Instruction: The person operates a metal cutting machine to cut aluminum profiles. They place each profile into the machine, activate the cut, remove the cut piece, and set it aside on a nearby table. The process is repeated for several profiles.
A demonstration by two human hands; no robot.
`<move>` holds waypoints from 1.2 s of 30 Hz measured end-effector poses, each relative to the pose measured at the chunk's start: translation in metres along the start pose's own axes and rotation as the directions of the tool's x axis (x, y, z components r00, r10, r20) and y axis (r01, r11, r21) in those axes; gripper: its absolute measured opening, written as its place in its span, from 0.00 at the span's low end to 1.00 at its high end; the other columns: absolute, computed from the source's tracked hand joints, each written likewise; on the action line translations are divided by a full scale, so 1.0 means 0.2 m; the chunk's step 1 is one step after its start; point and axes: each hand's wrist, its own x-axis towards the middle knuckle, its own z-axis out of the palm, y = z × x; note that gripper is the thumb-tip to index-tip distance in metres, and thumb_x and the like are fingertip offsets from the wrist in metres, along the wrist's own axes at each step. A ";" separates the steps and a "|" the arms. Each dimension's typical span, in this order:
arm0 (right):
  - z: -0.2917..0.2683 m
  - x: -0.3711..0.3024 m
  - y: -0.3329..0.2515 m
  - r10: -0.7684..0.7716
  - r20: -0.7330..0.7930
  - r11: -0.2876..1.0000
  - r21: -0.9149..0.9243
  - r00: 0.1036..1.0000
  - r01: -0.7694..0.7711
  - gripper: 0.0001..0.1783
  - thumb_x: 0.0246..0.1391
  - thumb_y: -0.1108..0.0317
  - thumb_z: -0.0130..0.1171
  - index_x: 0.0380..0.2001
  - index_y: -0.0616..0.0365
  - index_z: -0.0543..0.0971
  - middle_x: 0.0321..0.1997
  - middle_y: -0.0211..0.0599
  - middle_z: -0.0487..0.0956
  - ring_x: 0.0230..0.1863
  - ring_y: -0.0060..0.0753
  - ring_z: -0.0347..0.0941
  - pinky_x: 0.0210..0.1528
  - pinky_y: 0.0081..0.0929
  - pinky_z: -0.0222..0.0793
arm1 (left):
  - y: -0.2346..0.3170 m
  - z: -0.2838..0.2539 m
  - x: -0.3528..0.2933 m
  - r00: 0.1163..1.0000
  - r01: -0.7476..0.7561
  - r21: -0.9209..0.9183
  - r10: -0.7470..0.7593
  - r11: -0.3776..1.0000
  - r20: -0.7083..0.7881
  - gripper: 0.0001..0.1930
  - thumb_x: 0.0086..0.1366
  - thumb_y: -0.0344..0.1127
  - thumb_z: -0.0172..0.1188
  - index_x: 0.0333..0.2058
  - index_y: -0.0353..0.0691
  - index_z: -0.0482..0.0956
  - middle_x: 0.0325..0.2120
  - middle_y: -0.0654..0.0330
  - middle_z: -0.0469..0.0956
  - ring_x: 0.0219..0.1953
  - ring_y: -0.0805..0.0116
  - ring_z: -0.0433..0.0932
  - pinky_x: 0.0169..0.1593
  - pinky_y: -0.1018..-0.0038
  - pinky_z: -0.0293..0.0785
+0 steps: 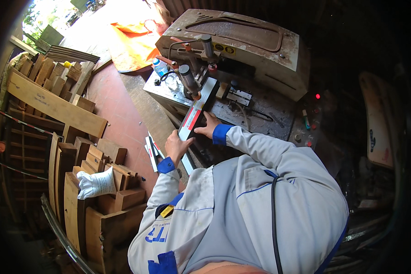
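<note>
Head view, left hand (177,147) curled about white bar (195,113), right hand (208,126) loosely spread against its edge

White sack (97,182) on wood blocks (130,199), left — orange sheet (131,48) in sunlight — blue-capped bottle (160,68)

A clamp (187,77) hides part of the bar (192,119) while glare swallows the ground (98,25) and the lower edge crops the jacket (301,192).

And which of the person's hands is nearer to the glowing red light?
Right. The right hand, on the right side of the white profile, lies left of the red light; the left hand, on the profile's left side, is farther left.
</note>
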 end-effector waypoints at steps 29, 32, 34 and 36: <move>-0.10 0.28 0.01 -0.018 -0.106 0.985 0.167 0.994 0.035 0.79 0.41 0.35 0.85 0.79 0.78 0.54 0.80 0.81 0.61 0.80 0.73 0.65 0.82 0.47 0.65 | 0.05 0.12 0.30 0.965 -0.263 -0.035 0.263 0.964 -0.003 0.42 0.64 0.57 0.78 0.63 0.28 0.75 0.52 0.33 0.82 0.57 0.33 0.83 0.60 0.49 0.80; -0.11 0.23 -0.04 0.002 -0.040 0.983 0.182 0.999 0.005 0.82 0.40 0.33 0.85 0.79 0.81 0.50 0.82 0.84 0.56 0.82 0.75 0.62 0.83 0.45 0.64 | 0.04 0.13 0.25 0.981 -0.196 -0.047 0.196 0.979 0.001 0.39 0.64 0.57 0.78 0.58 0.28 0.77 0.49 0.32 0.84 0.54 0.31 0.84 0.57 0.47 0.81; -0.10 0.27 0.01 -0.023 -0.080 0.983 0.178 0.997 0.037 0.84 0.40 0.33 0.85 0.79 0.82 0.48 0.84 0.86 0.52 0.83 0.76 0.60 0.83 0.44 0.63 | 0.11 0.19 0.23 0.985 -0.175 -0.080 0.174 0.981 -0.016 0.38 0.63 0.57 0.78 0.55 0.28 0.77 0.47 0.32 0.85 0.52 0.30 0.85 0.56 0.46 0.82; -0.08 0.28 0.07 -0.042 -0.089 0.980 0.190 0.995 0.058 0.85 0.40 0.33 0.85 0.80 0.82 0.46 0.85 0.86 0.49 0.84 0.76 0.58 0.84 0.43 0.62 | 0.13 0.22 0.20 0.983 -0.178 -0.068 0.174 0.982 -0.063 0.38 0.63 0.58 0.78 0.55 0.28 0.78 0.47 0.31 0.85 0.52 0.30 0.85 0.55 0.46 0.82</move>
